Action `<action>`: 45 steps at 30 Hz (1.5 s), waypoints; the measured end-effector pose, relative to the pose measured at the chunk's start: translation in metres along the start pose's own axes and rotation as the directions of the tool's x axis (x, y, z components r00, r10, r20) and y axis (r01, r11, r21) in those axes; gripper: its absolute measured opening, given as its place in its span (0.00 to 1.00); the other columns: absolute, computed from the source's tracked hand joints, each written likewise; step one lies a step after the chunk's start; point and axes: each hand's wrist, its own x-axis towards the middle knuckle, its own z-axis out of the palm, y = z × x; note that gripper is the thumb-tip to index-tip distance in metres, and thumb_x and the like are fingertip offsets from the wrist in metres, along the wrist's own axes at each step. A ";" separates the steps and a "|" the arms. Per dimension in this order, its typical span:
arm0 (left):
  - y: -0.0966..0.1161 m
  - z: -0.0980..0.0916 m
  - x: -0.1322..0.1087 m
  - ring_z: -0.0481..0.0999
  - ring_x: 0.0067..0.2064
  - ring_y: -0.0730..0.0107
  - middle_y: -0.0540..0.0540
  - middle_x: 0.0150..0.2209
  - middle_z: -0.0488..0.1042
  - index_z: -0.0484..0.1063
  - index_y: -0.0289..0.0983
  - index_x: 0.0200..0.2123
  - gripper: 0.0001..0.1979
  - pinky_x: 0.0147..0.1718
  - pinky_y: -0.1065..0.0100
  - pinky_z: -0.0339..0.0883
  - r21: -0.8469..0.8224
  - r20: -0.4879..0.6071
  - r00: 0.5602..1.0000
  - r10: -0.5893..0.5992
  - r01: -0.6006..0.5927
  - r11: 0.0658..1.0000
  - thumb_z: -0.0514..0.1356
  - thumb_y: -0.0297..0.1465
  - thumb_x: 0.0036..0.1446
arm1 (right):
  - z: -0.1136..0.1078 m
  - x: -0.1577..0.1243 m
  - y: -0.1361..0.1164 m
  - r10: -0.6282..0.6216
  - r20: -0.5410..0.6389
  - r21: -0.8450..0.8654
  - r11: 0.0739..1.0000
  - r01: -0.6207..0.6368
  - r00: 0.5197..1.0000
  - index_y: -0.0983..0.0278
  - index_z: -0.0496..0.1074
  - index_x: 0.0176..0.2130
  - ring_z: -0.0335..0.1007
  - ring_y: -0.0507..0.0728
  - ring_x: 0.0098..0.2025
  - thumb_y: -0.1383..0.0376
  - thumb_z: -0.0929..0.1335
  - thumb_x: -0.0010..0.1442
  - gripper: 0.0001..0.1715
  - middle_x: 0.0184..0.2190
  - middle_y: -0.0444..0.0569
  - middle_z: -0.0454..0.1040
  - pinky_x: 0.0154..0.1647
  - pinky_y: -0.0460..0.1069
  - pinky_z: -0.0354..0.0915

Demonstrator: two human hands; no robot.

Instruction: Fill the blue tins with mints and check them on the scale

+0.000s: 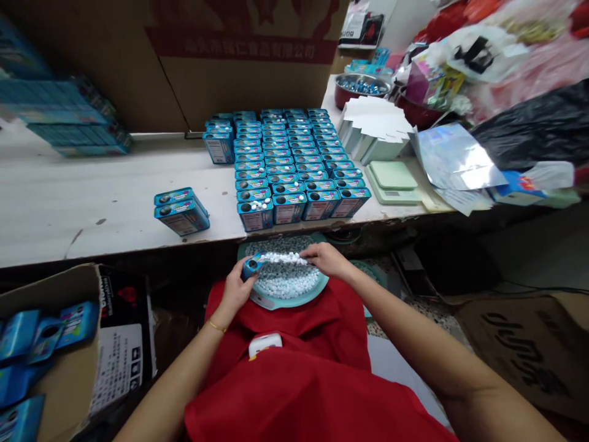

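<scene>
My left hand [236, 287] is closed around a small blue candy box [251, 265], tilted over a round pale-green basin [294, 302]. Small white candies [288, 286] fill much of the basin. My right hand [326, 258] grips the end of a narrow scoop, whose body is mostly hidden under a row of white candies [283, 258]. The scoop's far end meets the mouth of the blue box. Both hands are above the basin, which rests at my lap on a red apron [294, 393].
Rows of upright blue boxes [289, 210] stand on the white table [115, 202], some with candies on top. Two more boxes [177, 215] stand apart at left. A green scale [393, 181] and white card stack [375, 120] lie right. An open carton [94, 344] holds blue boxes.
</scene>
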 end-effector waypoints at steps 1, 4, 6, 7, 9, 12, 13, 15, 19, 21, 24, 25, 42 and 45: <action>0.001 0.005 0.001 0.70 0.48 0.62 0.41 0.46 0.71 0.65 0.34 0.47 0.21 0.49 0.61 0.60 0.013 0.011 1.000 0.023 -0.023 1.000 0.57 0.31 0.48 | -0.008 -0.001 -0.010 -0.021 0.019 -0.075 0.997 0.023 1.000 0.59 0.76 0.40 0.70 0.54 0.41 0.72 0.63 0.51 0.19 0.36 0.46 0.77 0.40 0.45 0.61; 0.001 0.015 0.002 0.69 0.49 0.62 0.42 0.47 0.70 0.65 0.35 0.48 0.21 0.50 0.61 0.59 0.052 0.033 0.996 0.087 -0.088 0.995 0.56 0.28 0.47 | -0.024 -0.003 -0.041 -0.009 0.084 -0.323 0.946 0.035 0.996 0.56 0.75 0.40 0.69 0.55 0.44 0.71 0.62 0.52 0.19 0.38 0.46 0.76 0.41 0.45 0.60; -0.001 0.019 0.001 0.68 0.49 0.62 0.42 0.47 0.70 0.65 0.36 0.48 0.22 0.50 0.61 0.59 0.086 0.044 0.992 0.119 -0.122 0.989 0.56 0.27 0.47 | -0.029 -0.004 -0.061 0.019 0.111 -0.473 0.880 0.036 0.994 0.58 0.75 0.38 0.70 0.57 0.43 0.72 0.62 0.52 0.19 0.38 0.49 0.76 0.40 0.47 0.61; -0.001 0.020 0.001 0.68 0.49 0.62 0.42 0.47 0.69 0.65 0.36 0.48 0.22 0.51 0.61 0.59 0.099 0.049 0.990 0.130 -0.134 0.986 0.56 0.27 0.47 | -0.030 -0.005 -0.071 0.020 0.116 -0.531 0.846 0.045 0.993 0.60 0.75 0.38 0.70 0.58 0.42 0.72 0.61 0.52 0.18 0.38 0.51 0.76 0.39 0.48 0.62; -0.003 0.021 0.001 0.68 0.50 0.61 0.41 0.47 0.69 0.65 0.35 0.49 0.22 0.51 0.61 0.59 0.111 0.060 0.988 0.144 -0.150 0.982 0.56 0.27 0.47 | -0.029 -0.006 -0.088 -0.005 0.115 -0.608 0.791 0.074 0.993 0.64 0.75 0.38 0.71 0.59 0.39 0.72 0.60 0.53 0.18 0.36 0.54 0.75 0.37 0.49 0.63; -0.006 0.022 0.001 0.68 0.50 0.61 0.41 0.47 0.69 0.65 0.35 0.49 0.22 0.51 0.60 0.59 0.099 0.063 0.986 0.154 -0.160 0.982 0.56 0.27 0.47 | -0.029 -0.009 -0.107 -0.066 0.110 -0.647 0.752 0.122 0.992 0.67 0.73 0.39 0.71 0.59 0.38 0.72 0.58 0.55 0.17 0.35 0.58 0.74 0.36 0.49 0.63; -0.007 0.022 0.001 0.68 0.50 0.61 0.41 0.47 0.69 0.65 0.35 0.49 0.22 0.51 0.60 0.59 0.087 0.055 0.987 0.152 -0.157 0.984 0.56 0.27 0.47 | -0.030 -0.011 -0.110 -0.085 0.112 -0.650 0.747 0.138 0.990 0.68 0.73 0.39 0.71 0.59 0.39 0.72 0.58 0.56 0.17 0.34 0.58 0.74 0.36 0.49 0.63; -0.008 0.022 0.001 0.68 0.49 0.61 0.42 0.47 0.69 0.65 0.36 0.48 0.22 0.50 0.60 0.59 0.052 0.034 0.990 0.140 -0.141 0.989 0.57 0.28 0.47 | -0.033 -0.014 -0.108 -0.104 0.116 -0.645 0.748 0.155 0.988 0.67 0.73 0.38 0.70 0.59 0.39 0.71 0.58 0.57 0.17 0.35 0.57 0.74 0.36 0.49 0.63; -0.006 0.012 -0.002 0.69 0.49 0.62 0.42 0.47 0.70 0.65 0.37 0.48 0.21 0.50 0.60 0.59 -0.010 0.000 0.997 0.078 -0.078 0.997 0.58 0.29 0.47 | -0.035 -0.013 -0.065 -0.026 0.055 -0.606 0.793 0.054 0.998 0.62 0.72 0.39 0.69 0.58 0.42 0.72 0.58 0.56 0.18 0.38 0.52 0.72 0.39 0.48 0.62; -0.005 0.005 -0.004 0.69 0.48 0.62 0.42 0.47 0.70 0.65 0.36 0.48 0.21 0.50 0.61 0.60 -0.033 -0.024 0.999 0.047 -0.048 0.998 0.58 0.31 0.48 | -0.021 -0.007 -0.031 0.087 0.007 -0.553 0.830 -0.068 0.996 0.59 0.72 0.41 0.67 0.58 0.46 0.72 0.58 0.56 0.20 0.41 0.51 0.71 0.42 0.49 0.61; -0.005 -0.006 -0.006 0.70 0.47 0.62 0.42 0.46 0.71 0.65 0.36 0.48 0.22 0.49 0.61 0.61 -0.050 -0.071 0.997 0.007 -0.010 0.999 0.59 0.34 0.48 | 0.025 0.008 0.011 0.318 0.004 -0.441 0.852 -0.283 0.948 0.64 0.73 0.42 0.67 0.59 0.47 0.75 0.57 0.55 0.21 0.42 0.57 0.72 0.44 0.50 0.61; -0.006 -0.009 -0.007 0.70 0.47 0.63 0.42 0.46 0.71 0.65 0.36 0.48 0.22 0.49 0.61 0.61 -0.048 -0.081 0.997 -0.008 0.004 0.999 0.59 0.35 0.48 | 0.044 0.013 0.019 0.338 0.022 -0.423 0.856 -0.298 0.941 0.67 0.73 0.42 0.68 0.59 0.46 0.75 0.57 0.55 0.21 0.41 0.59 0.72 0.44 0.50 0.61; -0.011 -0.017 -0.004 0.71 0.44 0.63 0.43 0.44 0.72 0.65 0.35 0.48 0.24 0.48 0.61 0.62 -0.058 -0.127 0.990 -0.057 0.050 0.997 0.60 0.37 0.47 | 0.078 0.017 0.048 0.140 0.140 0.120 0.980 -0.157 0.980 0.61 0.75 0.41 0.71 0.54 0.38 0.75 0.61 0.47 0.25 0.36 0.44 0.77 0.39 0.46 0.64; -0.009 -0.012 -0.001 0.71 0.45 0.62 0.42 0.44 0.72 0.65 0.35 0.48 0.23 0.48 0.60 0.61 -0.029 -0.118 0.992 -0.041 0.037 0.999 0.60 0.36 0.47 | 0.042 0.008 0.035 0.104 0.098 0.185 0.975 -0.121 0.990 0.63 0.76 0.39 0.71 0.54 0.36 0.75 0.62 0.45 0.23 0.31 0.44 0.78 0.37 0.46 0.64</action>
